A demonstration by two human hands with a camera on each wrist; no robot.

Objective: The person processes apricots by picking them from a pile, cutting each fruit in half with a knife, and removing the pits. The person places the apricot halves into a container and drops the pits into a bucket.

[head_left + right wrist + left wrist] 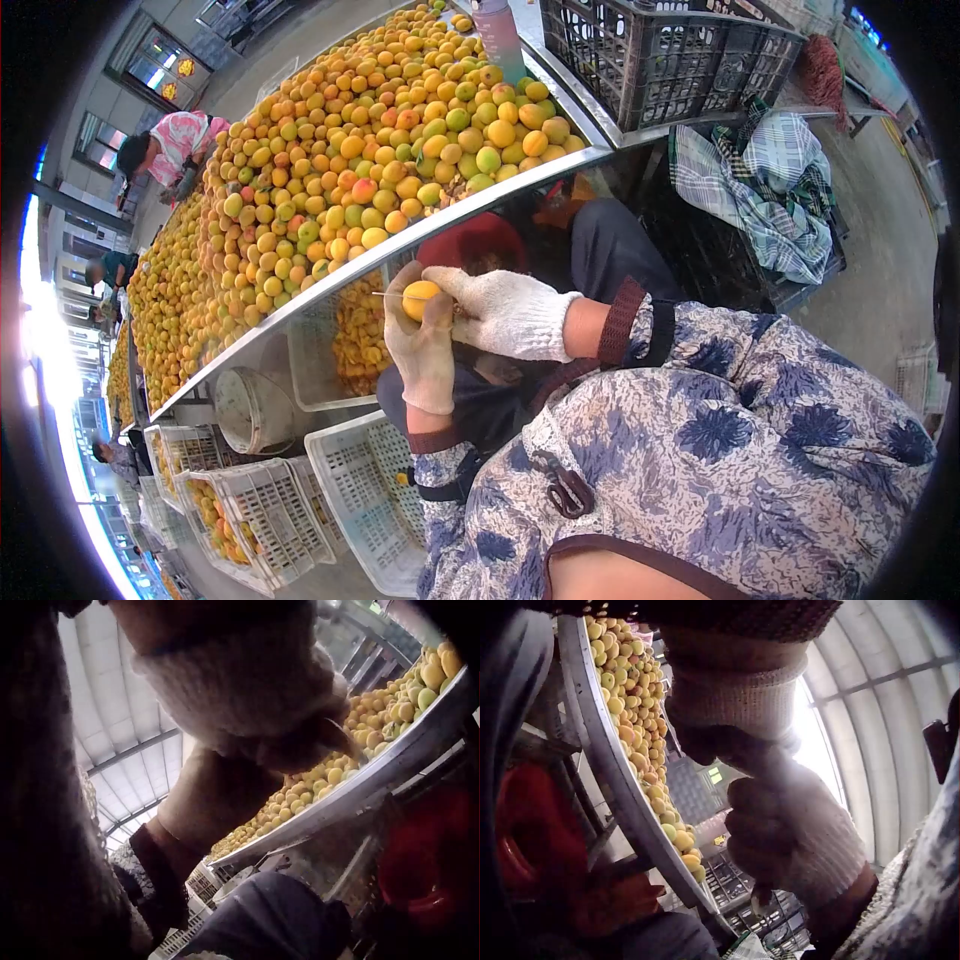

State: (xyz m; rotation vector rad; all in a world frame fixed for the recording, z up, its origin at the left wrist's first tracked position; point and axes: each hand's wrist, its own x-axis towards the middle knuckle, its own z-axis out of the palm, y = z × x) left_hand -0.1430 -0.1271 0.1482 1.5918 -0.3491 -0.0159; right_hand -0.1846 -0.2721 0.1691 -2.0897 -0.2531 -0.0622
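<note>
In the head view a yellow apricot is pinched between the thumb and fingers of my left hand, which wears a pale glove. My right hand, in a white knitted glove, meets it from the right, its fingers curled. A thin blade lies across the apricot, like that of a small knife; its handle is hidden in the right hand. The left wrist view shows the right hand with bent fingers. Both gloved hands are dark in the right wrist view, where a shiny edge shows by the fingers.
A metal-edged table heaped with apricots runs alongside. Below the hands are a red tub, a crate of apricot pieces, a white bucket and pale crates. A black crate and a bottle stand above.
</note>
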